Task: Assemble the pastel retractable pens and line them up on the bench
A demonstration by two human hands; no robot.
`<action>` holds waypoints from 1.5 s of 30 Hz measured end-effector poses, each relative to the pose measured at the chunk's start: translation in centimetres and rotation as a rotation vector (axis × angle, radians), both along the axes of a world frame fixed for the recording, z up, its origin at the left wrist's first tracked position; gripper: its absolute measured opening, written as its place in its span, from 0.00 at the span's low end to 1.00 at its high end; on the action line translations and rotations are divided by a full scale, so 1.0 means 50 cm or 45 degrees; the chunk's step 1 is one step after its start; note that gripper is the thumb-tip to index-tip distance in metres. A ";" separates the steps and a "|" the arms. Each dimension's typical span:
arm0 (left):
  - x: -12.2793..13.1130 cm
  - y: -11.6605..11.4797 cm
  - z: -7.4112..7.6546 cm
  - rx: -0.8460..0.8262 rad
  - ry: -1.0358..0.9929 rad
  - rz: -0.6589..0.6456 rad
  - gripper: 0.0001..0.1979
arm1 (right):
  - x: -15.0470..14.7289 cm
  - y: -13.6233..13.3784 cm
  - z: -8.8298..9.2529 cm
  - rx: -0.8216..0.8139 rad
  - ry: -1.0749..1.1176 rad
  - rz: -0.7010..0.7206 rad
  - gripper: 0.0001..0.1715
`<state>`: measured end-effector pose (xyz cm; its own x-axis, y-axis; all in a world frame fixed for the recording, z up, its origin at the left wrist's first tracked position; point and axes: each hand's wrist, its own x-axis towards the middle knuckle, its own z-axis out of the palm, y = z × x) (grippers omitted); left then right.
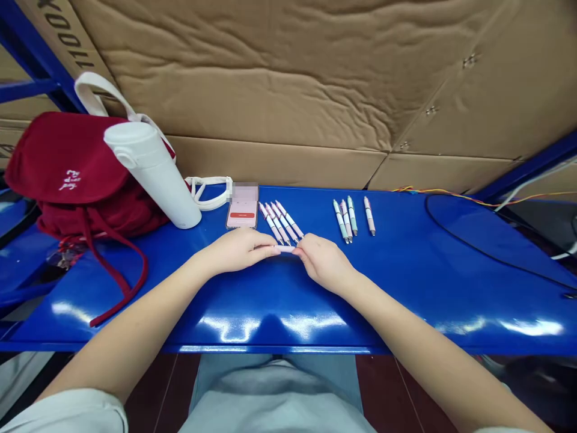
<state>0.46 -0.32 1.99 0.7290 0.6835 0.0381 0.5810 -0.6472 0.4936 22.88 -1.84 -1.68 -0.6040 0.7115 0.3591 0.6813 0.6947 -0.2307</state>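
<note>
Between my two hands, just above the blue surface, is a pale pink pen (285, 248) held level. My left hand (241, 249) pinches one end of it, and my right hand (322, 258) pinches the other; the fingers cover both ends. Right behind my hands several pink and white pens (279, 222) lie side by side at a slant. Farther right is a small group of pens with green and pink parts (345, 219). One pink and white pen (369, 215) lies apart from that group.
A phone (242, 207) with a lit screen lies behind my left hand. At the left stand a white bottle (155, 174) and a red bag (85, 174) with its strap on the blue table (406, 300). A black cable (487, 255) crosses the right side. Cardboard (270, 102) forms the back.
</note>
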 end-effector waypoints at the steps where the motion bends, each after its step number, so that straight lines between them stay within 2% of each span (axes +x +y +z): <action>1: -0.001 0.000 0.002 -0.021 0.002 -0.001 0.21 | -0.001 0.000 -0.001 0.003 0.018 0.014 0.18; 4: -0.003 0.000 0.005 0.023 0.042 0.033 0.20 | -0.003 0.002 0.001 -0.057 0.138 0.056 0.13; 7: -0.002 -0.002 0.000 0.184 0.108 0.120 0.17 | -0.002 0.006 0.010 -0.146 0.269 0.048 0.07; 12: 0.003 -0.003 -0.016 0.371 0.192 0.198 0.17 | 0.007 0.012 0.028 -0.354 0.163 -0.034 0.14; 15: 0.004 -0.002 -0.020 0.383 0.219 0.183 0.18 | 0.009 0.015 0.027 -0.415 0.112 0.009 0.17; 20: 0.005 -0.002 -0.022 0.380 0.238 0.173 0.18 | 0.010 0.014 0.023 -0.343 0.211 0.019 0.08; 26: 0.007 -0.003 -0.021 0.393 0.245 0.160 0.18 | 0.006 0.012 0.026 -0.468 0.161 -0.038 0.17; 30: 0.009 -0.004 -0.020 0.386 0.241 0.166 0.18 | 0.005 0.009 0.024 -0.538 0.199 -0.094 0.09; 33: 0.009 -0.004 -0.020 0.400 0.244 0.166 0.18 | 0.003 0.007 0.024 -0.590 0.242 -0.143 0.12; 36: 0.008 -0.004 -0.021 0.405 0.251 0.164 0.18 | 0.002 0.008 0.024 -0.585 0.230 -0.119 0.17; 41: 0.007 -0.003 -0.018 0.398 0.249 0.182 0.17 | 0.001 0.010 0.024 -0.608 0.377 -0.123 0.11; 45: 0.008 -0.003 -0.019 0.393 0.262 0.174 0.17 | 0.000 0.010 0.023 -0.652 0.374 -0.116 0.17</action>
